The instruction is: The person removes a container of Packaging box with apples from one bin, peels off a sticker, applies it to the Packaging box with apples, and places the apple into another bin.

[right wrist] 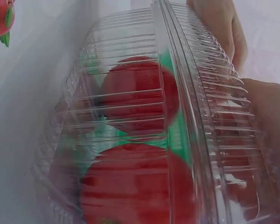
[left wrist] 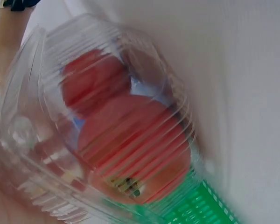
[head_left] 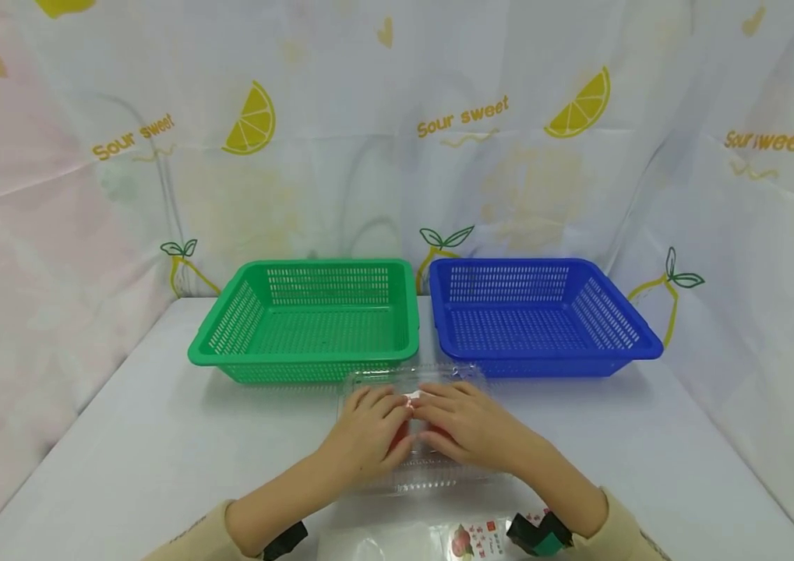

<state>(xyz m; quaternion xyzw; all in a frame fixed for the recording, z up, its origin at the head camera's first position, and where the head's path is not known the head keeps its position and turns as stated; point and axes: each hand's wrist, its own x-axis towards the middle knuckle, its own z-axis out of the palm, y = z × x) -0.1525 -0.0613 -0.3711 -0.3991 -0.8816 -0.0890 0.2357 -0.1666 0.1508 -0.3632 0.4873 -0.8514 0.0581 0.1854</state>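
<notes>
A clear plastic clamshell box (head_left: pixel 432 485) with ribbed sides lies on the white table, its lid down. My left hand (head_left: pixel 368 430) and right hand (head_left: pixel 467 421) rest on top of it, fingers spread and fingertips nearly meeting at the middle. Between them shows a bit of a white label (head_left: pixel 413 398) with red print; the fingers hide most of it. Through the plastic in the left wrist view are round red fruits, a large one (left wrist: pixel 135 140) with a dark stem spot and a smaller one (left wrist: pixel 97 81). The right wrist view shows two red fruits (right wrist: pixel 140 93) too.
Behind the box stand a green basket (head_left: pixel 301 368) on the left and a blue basket (head_left: pixel 551 365) on the right. At the near edge lies a pale sheet (head_left: pixel 379 544) with printed fruit labels (head_left: pixel 475 541). A lemon-patterned cloth (head_left: pixel 340 187) hangs behind the table.
</notes>
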